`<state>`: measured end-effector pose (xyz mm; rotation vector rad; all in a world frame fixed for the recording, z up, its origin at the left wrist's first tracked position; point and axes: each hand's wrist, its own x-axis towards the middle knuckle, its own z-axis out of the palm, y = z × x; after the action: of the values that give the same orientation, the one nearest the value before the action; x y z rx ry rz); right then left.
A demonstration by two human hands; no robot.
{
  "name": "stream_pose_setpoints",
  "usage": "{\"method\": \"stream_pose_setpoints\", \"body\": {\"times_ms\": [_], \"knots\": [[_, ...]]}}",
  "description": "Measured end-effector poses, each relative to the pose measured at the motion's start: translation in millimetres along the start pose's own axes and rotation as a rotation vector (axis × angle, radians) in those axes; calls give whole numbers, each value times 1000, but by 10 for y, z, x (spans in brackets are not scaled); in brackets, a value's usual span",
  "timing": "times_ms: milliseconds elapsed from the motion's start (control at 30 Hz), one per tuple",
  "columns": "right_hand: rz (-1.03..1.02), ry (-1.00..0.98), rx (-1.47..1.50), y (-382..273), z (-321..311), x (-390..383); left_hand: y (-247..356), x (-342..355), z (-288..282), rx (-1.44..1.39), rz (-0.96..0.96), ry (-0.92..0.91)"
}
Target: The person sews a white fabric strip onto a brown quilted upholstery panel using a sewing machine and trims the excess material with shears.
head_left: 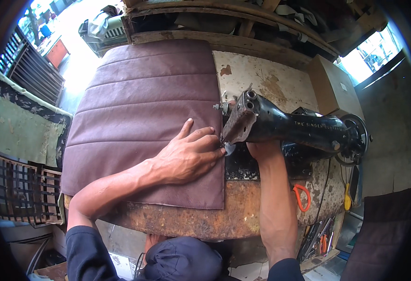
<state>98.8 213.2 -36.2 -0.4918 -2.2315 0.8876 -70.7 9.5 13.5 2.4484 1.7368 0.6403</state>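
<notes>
A large maroon leather-like panel (pixel 140 107) with stitched cross seams covers the left of the worktable, its right edge running beside the needle area of a black sewing machine (pixel 304 124). My left hand (pixel 189 154) lies on this panel, thumb stretched out and fingertips close to the presser foot (pixel 229 149). My right hand (pixel 262 149) reaches under the machine's arm, behind the head; its fingers are hidden there. The needle itself does not show clearly.
Scissors with orange handles (pixel 302 197) lie right of my right forearm, and a yellow-handled tool (pixel 347 196) is farther right. Below the table edge, a tray holds several tools (pixel 325 239). A cardboard box (pixel 325 84) stands behind the machine, near wooden shelving (pixel 233 42).
</notes>
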Motion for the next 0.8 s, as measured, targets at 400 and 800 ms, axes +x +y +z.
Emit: {"method": "stream_pose_setpoints", "body": {"times_ms": [400, 800], "knots": [[141, 54, 196, 3, 112, 11, 24, -32, -31, -47, 7, -15], [114, -41, 82, 128, 37, -75, 0, -32, -30, -53, 0, -9]]}}
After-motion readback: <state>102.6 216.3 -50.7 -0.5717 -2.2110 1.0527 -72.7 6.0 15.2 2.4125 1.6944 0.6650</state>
